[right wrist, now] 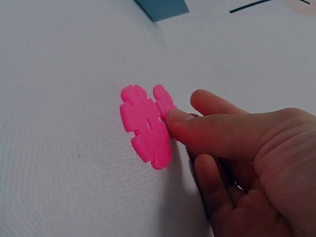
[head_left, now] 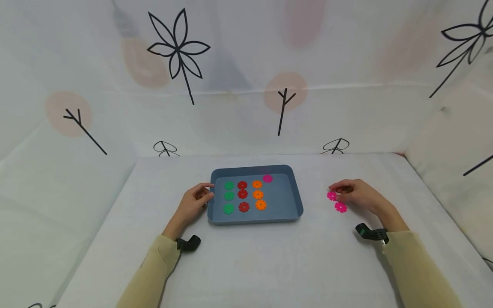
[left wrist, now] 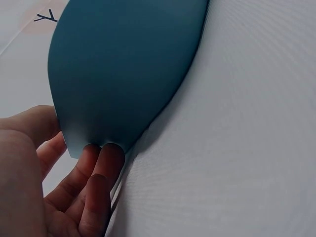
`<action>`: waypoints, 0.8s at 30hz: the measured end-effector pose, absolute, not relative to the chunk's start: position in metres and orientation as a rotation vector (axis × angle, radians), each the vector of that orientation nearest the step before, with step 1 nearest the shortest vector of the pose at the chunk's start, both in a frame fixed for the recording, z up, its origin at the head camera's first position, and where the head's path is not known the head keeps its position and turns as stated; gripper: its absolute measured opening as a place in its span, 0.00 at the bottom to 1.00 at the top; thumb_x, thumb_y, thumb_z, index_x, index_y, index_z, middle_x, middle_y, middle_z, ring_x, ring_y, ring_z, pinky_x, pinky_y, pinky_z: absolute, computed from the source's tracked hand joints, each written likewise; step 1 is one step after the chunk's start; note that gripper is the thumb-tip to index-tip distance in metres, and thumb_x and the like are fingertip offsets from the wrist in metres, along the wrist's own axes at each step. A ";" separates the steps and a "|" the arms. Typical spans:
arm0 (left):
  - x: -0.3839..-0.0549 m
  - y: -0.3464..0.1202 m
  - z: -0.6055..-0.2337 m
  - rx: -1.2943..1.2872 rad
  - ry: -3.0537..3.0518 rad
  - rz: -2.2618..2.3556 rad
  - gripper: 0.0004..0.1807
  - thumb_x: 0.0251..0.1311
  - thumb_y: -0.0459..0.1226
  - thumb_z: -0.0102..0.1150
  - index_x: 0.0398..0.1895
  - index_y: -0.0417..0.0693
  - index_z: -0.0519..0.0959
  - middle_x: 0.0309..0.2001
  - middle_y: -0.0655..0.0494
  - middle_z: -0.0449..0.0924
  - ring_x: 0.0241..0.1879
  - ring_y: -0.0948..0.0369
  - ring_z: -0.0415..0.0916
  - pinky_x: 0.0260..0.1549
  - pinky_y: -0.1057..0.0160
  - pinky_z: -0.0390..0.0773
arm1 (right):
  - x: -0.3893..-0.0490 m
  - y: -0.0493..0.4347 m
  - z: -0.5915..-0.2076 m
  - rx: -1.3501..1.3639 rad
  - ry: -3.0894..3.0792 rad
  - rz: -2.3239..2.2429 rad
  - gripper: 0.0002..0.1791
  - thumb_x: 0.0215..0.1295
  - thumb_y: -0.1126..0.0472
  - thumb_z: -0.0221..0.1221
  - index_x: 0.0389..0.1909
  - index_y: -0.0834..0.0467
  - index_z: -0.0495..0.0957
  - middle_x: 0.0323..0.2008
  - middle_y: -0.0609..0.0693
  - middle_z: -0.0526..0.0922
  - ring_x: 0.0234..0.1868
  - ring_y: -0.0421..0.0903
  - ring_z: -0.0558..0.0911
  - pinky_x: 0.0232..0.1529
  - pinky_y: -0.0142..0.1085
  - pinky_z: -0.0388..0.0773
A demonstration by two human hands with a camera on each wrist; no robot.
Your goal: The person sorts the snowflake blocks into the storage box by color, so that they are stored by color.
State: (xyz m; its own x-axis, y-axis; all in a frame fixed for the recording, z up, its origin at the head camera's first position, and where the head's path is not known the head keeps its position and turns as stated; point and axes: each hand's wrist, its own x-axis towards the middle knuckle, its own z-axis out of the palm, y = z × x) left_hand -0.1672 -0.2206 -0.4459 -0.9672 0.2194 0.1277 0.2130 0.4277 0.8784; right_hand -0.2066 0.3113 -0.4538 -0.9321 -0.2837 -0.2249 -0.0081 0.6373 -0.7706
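At the left end of a blue-grey tray [head_left: 252, 221], my left hand [head_left: 194, 201] grips the rim. In the left wrist view, several fingertips [left wrist: 111, 153] press against the tray's outer wall [left wrist: 123, 64]. Off to the right of the tray, my right hand [head_left: 360, 196] pinches a pink notched disc [head_left: 331, 196] at the table surface, between thumb and forefinger. In the right wrist view, the thumb overlaps part of that disc [right wrist: 164, 100]. A second pink disc [head_left: 340, 207] lies just nearer to me, on the white cloth.
Inside the tray stand columns of green discs [head_left: 229, 196], red discs [head_left: 242, 194] and orange discs [head_left: 258, 194], with one pink disc [head_left: 267, 179] near the far rim. A white cloth covers the table [head_left: 250, 265]. Behind it hangs a patterned white curtain [head_left: 231, 124].
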 end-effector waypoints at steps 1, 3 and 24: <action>-0.167 -0.220 -0.446 0.400 2.651 1.628 0.20 0.70 0.37 0.60 0.60 0.35 0.77 0.39 0.47 0.77 0.30 0.55 0.75 0.29 0.64 0.76 | -0.207 0.311 -0.454 -0.228 2.540 -1.187 0.25 0.63 0.60 0.67 0.60 0.64 0.77 0.56 0.61 0.76 0.52 0.55 0.74 0.43 0.30 0.77; -0.167 -0.220 -0.446 0.398 2.655 1.625 0.20 0.70 0.37 0.60 0.60 0.35 0.77 0.39 0.47 0.77 0.31 0.54 0.75 0.29 0.63 0.77 | -0.207 0.310 -0.454 -0.221 2.549 -1.183 0.24 0.63 0.61 0.67 0.59 0.64 0.78 0.55 0.61 0.76 0.52 0.55 0.73 0.43 0.30 0.77; -0.166 -0.218 -0.443 0.400 2.654 1.629 0.19 0.69 0.35 0.60 0.59 0.33 0.76 0.38 0.46 0.77 0.30 0.56 0.74 0.29 0.61 0.78 | -0.207 0.309 -0.454 -0.225 2.572 -1.167 0.19 0.62 0.67 0.64 0.56 0.64 0.79 0.46 0.58 0.75 0.47 0.55 0.71 0.42 0.33 0.75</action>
